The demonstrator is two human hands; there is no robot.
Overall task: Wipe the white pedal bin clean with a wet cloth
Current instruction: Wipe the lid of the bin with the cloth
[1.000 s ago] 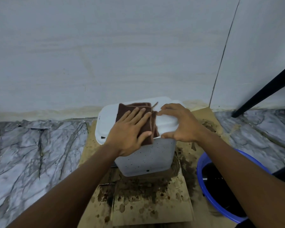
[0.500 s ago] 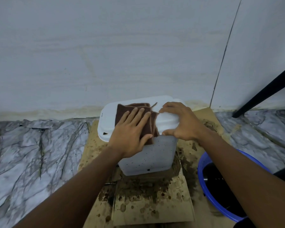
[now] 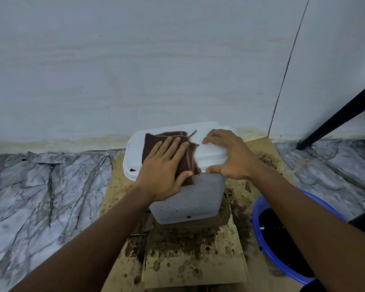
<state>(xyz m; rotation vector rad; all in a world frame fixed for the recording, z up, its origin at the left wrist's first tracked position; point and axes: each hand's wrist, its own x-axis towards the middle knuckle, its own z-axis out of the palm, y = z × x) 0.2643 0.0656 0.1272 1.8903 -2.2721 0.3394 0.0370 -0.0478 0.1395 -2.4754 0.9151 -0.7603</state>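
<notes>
- The corner was plain: a pale wall [image 3: 135, 70] met a grey-veined marble floor [image 3: 40, 186], and a sheet of stained cardboard [image 3: 194, 260] lay over it.
- The left fingers [image 3: 173, 144] lay straight and spread, flat on the brown cloth [image 3: 156, 140]. They clutched nothing; the left hand [image 3: 164, 171] simply bore down on it.
- The right fingers [image 3: 211, 137] curled over the far edge of the lid [image 3: 211, 152] with the thumb hooked at the near edge, so the right hand [image 3: 230, 157] clamped that end.
- The cloth covered the lid's middle, its near corner drooping over the front edge. The lid's left end was bare.
- The white pedal bin [image 3: 190, 199] stood on the cardboard close to the wall, its front speckled with dark spots.
- A blue basin [image 3: 259, 209], dark inside, sat just beside it on the right.
- To my eye the lid was the step in hand. Doing it well would mean a flat palm and overlapping passes out to the bare left end and rim. The bracing hand should hold firm so the bin could not skid on the damp cardboard. A rinse would be wise before the speckled front.
</notes>
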